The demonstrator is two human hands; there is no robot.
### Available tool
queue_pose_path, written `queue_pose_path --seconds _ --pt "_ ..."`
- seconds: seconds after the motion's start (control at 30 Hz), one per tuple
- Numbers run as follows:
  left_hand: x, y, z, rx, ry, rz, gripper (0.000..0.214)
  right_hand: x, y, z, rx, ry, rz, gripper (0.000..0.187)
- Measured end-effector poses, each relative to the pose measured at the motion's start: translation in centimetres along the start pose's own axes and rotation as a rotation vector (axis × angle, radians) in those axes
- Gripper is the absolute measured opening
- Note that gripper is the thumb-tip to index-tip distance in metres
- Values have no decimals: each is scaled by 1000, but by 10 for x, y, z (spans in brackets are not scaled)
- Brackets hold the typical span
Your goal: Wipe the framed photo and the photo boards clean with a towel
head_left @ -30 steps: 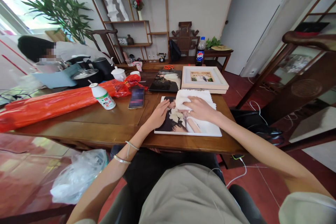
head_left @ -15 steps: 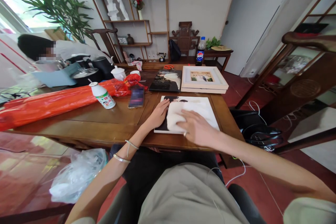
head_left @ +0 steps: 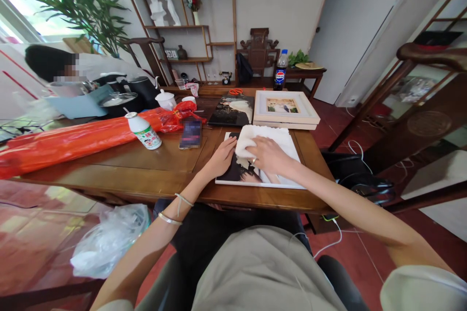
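A photo print on a white-edged panel (head_left: pixel 233 173) lies flat on the wooden table in front of me, with dark and pale areas showing. My left hand (head_left: pixel 221 158) rests on the panel's left side, fingers stretched out and pressing on its surface. With bent fingers, my right hand (head_left: pixel 270 156) grips a bunched white cloth (head_left: pixel 245 140) against the upper part of the panel. The cloth and my right hand cover much of the picture's middle and top.
Behind the panel lie a dark photo panel (head_left: pixel 230 111) and a white framed picture (head_left: pixel 286 107). A cola bottle (head_left: pixel 280 74) stands beyond. Leftward are a phone (head_left: pixel 190 134), a white bottle (head_left: pixel 144 131) and a red plastic-wrapped roll (head_left: pixel 80 138). Another person (head_left: pixel 105 65) leans at the far left.
My right hand has moved the white cloth up the panel, away from me, uncovering the picture's lower part. My left hand has stayed at the left side.
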State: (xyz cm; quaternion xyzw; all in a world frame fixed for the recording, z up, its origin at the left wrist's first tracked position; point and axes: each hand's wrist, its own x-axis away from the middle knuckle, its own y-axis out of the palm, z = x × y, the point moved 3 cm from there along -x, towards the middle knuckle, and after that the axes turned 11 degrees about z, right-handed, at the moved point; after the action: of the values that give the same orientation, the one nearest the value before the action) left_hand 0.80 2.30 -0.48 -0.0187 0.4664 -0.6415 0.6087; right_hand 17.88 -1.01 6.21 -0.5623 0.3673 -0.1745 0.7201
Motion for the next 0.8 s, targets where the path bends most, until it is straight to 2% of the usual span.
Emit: queue_pose_path --seconds 0.2,0.3,0.4,0.53,0.63,0.8 --pt "0 -1 -5 27 18 7 43 50 -6 -82 -24 -110 90 23" --pt "1 0 -7 54 33 10 44 53 -5 -97 -11 -126 118 21" --pt "1 -1 -8 60 31 15 43 41 -9 -88 1 -126 85 22" --pt "0 -2 -3 62 51 -10 42 17 -12 -56 17 -80 17 24" --pt "-1 -2 2 55 73 -12 40 -4 -7 -27 11 -30 -10 28" --pt "-1 -2 4 1 11 24 40 -49 7 14 -79 27 24 30"
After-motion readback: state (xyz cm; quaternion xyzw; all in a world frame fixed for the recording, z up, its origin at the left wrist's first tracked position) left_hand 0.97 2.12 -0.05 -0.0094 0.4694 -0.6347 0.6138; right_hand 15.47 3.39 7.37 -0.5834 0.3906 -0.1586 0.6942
